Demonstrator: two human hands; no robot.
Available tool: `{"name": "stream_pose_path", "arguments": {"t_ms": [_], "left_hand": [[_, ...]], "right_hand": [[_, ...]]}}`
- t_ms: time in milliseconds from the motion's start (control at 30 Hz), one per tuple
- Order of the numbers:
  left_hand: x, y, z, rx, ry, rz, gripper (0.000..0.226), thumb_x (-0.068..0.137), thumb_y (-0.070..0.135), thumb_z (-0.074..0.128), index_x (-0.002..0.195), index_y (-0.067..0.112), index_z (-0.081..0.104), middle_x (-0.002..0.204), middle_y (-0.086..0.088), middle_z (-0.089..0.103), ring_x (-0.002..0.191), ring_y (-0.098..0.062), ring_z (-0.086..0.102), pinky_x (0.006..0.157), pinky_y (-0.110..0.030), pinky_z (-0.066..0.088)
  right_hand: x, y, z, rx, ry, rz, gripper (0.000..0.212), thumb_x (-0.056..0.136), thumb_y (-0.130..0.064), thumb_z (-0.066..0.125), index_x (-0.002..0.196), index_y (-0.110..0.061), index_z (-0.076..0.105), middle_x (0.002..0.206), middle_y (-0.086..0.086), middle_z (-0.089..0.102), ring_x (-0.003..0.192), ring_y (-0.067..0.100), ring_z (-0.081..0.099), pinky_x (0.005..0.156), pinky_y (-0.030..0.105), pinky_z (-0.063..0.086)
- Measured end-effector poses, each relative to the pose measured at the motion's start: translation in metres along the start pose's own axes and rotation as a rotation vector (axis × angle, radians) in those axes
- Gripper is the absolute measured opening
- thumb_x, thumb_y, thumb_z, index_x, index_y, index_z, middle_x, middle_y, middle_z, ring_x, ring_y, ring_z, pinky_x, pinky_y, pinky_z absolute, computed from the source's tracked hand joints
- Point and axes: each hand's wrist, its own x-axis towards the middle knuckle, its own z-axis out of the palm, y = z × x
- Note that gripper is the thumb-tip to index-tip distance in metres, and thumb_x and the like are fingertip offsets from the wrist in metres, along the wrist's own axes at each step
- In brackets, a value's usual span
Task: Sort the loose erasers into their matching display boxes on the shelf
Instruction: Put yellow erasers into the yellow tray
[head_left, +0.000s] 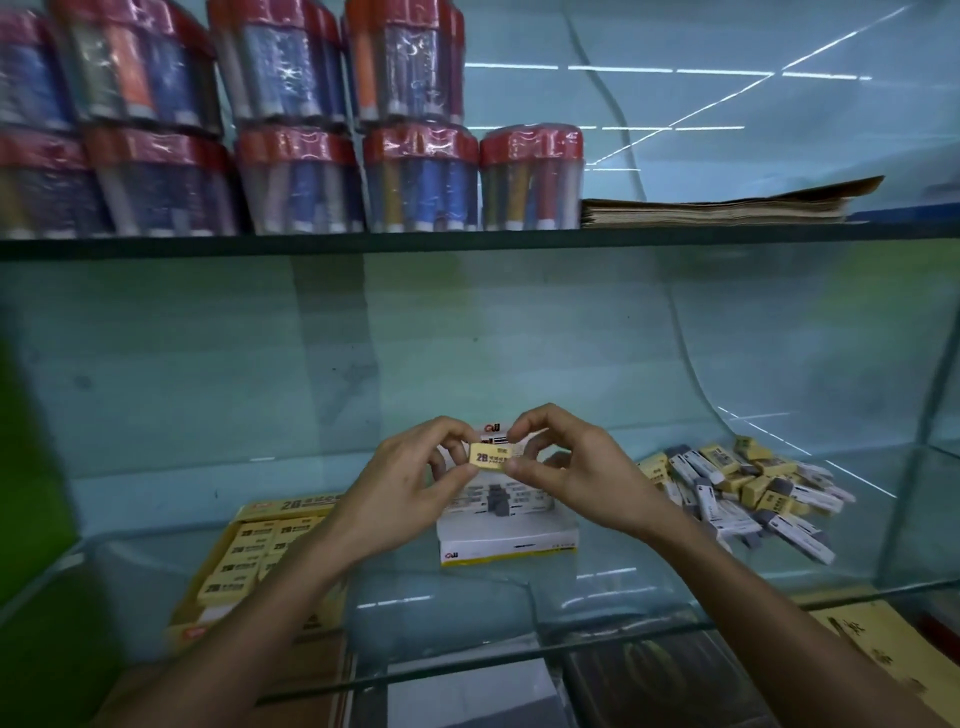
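Yellow eraser (487, 458): a small rectangular block in a pale yellow sleeve, printed "2B" in dark characters with a line of smaller text too fine to read. It is being held at the centre of the frame, above the glass shelf (467, 587), long side level, printed face toward the camera. The left hand (410, 475) is pinching its left end between thumb and forefinger; the right hand (561, 467) is pinching its right end the same way, the other fingers of both hands curling loosely.

Yellow display box (260, 561): lying at lower left of the frame on the glass shelf, lid flap marked "2B", rows of matching yellow erasers lying flat inside. The left forearm is crossing over its right part.

White display box (506, 543): sitting at centre, directly behind and below the hands, yellow strip along its front edge, holding white-sleeved erasers with grey ends.

Loose pile (743, 491): lying at centre right on the same shelf, yellow and white-sleeved grey erasers mixed and overlapping at all angles.

Marker tubs (291, 119): standing in two tiers on the upper shelf at upper left, red-lidded, shrink-wrapped, blurred.

Paper stack (727, 208): lying flat on the upper shelf, just beside the tubs at upper right.
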Motion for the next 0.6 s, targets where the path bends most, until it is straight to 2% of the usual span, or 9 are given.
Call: {"name": "stream_pose_path", "arguments": {"t_ms": [67,167,233,367,433,467,533,600], "left_hand": [[-0.006,-0.004,-0.008,-0.013,0.023,-0.046,0.02,0.09,0.018,0.068,0.106,0.026,0.061,0.087,0.011,0.062,0.072,-0.013,0.059,0.06,-0.009,0.039],[-0.015,-0.008,-0.019,-0.042,0.04,-0.095,0.018,0.089,0.02,0.068,0.104,0.027,0.061,0.087,0.009,0.063,0.074,-0.014,0.059,0.061,-0.014,0.042],[-0.022,-0.009,-0.026,-0.061,0.049,-0.113,0.017,0.089,0.02,0.068,0.104,0.026,0.062,0.087,0.008,0.064,0.074,-0.014,0.059,0.062,-0.019,0.045],[-0.041,-0.016,-0.045,-0.082,0.094,-0.173,0.019,0.089,0.023,0.069,0.106,0.03,0.062,0.088,0.008,0.065,0.074,-0.013,0.058,0.063,-0.025,0.047],[-0.052,-0.019,-0.058,-0.104,0.194,-0.208,0.02,0.09,0.025,0.068,0.109,0.029,0.062,0.088,0.008,0.065,0.072,-0.012,0.059,0.064,-0.026,0.047],[-0.058,-0.02,-0.066,-0.108,0.257,-0.228,0.018,0.091,0.026,0.066,0.109,0.028,0.062,0.088,0.007,0.064,0.072,-0.013,0.06,0.065,-0.026,0.047],[-0.067,-0.023,-0.083,-0.129,0.369,-0.283,0.014,0.094,0.024,0.063,0.108,0.027,0.063,0.087,0.006,0.064,0.072,-0.015,0.061,0.067,-0.025,0.048],[-0.074,-0.029,-0.097,-0.157,0.445,-0.32,0.011,0.095,0.022,0.059,0.105,0.025,0.063,0.085,0.001,0.064,0.068,-0.015,0.061,0.064,-0.024,0.048]], "right_hand": [[0.001,-0.003,0.008,-0.135,0.003,-0.127,0.024,0.083,-0.022,0.075,0.103,-0.022,0.061,0.097,-0.016,0.062,0.084,0.007,0.061,0.072,0.032,0.054],[0.008,-0.007,0.023,-0.283,-0.029,-0.347,0.02,0.085,-0.022,0.072,0.102,-0.022,0.062,0.106,-0.012,0.062,0.091,0.009,0.059,0.071,0.025,0.051],[0.013,-0.009,0.034,-0.31,-0.045,-0.405,0.015,0.087,-0.021,0.07,0.1,-0.022,0.062,0.105,-0.01,0.062,0.088,0.011,0.059,0.069,0.026,0.05],[0.022,-0.017,0.058,-0.294,-0.085,-0.355,0.012,0.085,-0.027,0.068,0.095,-0.028,0.061,0.097,-0.009,0.062,0.079,0.016,0.06,0.071,0.031,0.051],[0.026,-0.023,0.071,-0.297,-0.162,-0.316,0.011,0.083,-0.027,0.069,0.092,-0.028,0.063,0.092,-0.01,0.063,0.077,0.014,0.061,0.07,0.031,0.051],[0.027,-0.026,0.079,-0.319,-0.219,-0.305,0.011,0.083,-0.028,0.07,0.092,-0.027,0.064,0.089,-0.012,0.063,0.076,0.01,0.061,0.069,0.027,0.05],[0.03,-0.032,0.095,-0.37,-0.332,-0.308,0.012,0.083,-0.027,0.071,0.094,-0.025,0.066,0.083,-0.019,0.06,0.075,-0.004,0.058,0.065,0.011,0.043],[0.034,-0.039,0.112,-0.407,-0.415,-0.309,0.014,0.083,-0.026,0.071,0.095,-0.022,0.067,0.083,-0.018,0.06,0.075,-0.008,0.055,0.064,0.005,0.037]]}}
